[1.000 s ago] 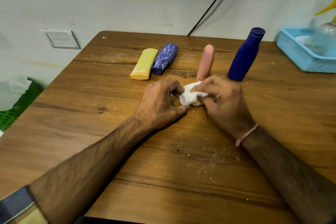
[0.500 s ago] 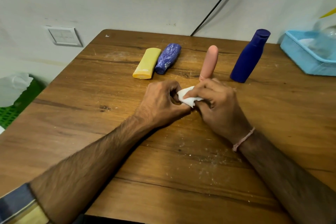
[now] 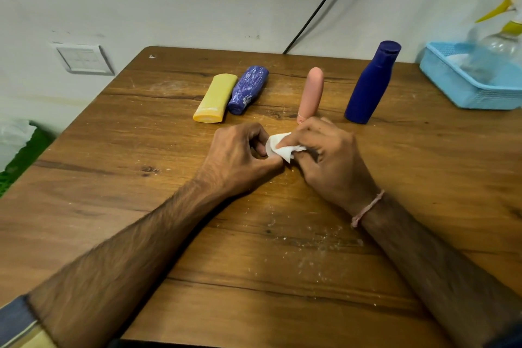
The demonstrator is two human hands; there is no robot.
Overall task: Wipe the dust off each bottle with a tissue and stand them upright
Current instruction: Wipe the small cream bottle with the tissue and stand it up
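At the table's middle, my left hand (image 3: 240, 158) and my right hand (image 3: 324, 155) meet and both pinch a crumpled white tissue (image 3: 278, 147). Whatever the tissue may wrap is hidden by my fingers. Behind the hands, a yellow bottle (image 3: 216, 97) and a dusty blue bottle (image 3: 248, 89) lie side by side. A pink bottle (image 3: 310, 94) seems to stand just beyond my right hand, its lower end hidden. A dark blue bottle (image 3: 372, 82) stands upright to its right.
The wooden table (image 3: 113, 206) has white dust specks near its front centre. A light blue basket (image 3: 463, 93) holding a clear spray bottle (image 3: 497, 48) sits at the far right. A black cable (image 3: 319, 5) runs down the wall behind.
My fingers have closed tighter around the tissue, so less of it shows. Both hands stay at the same spot and the bottles have not moved.
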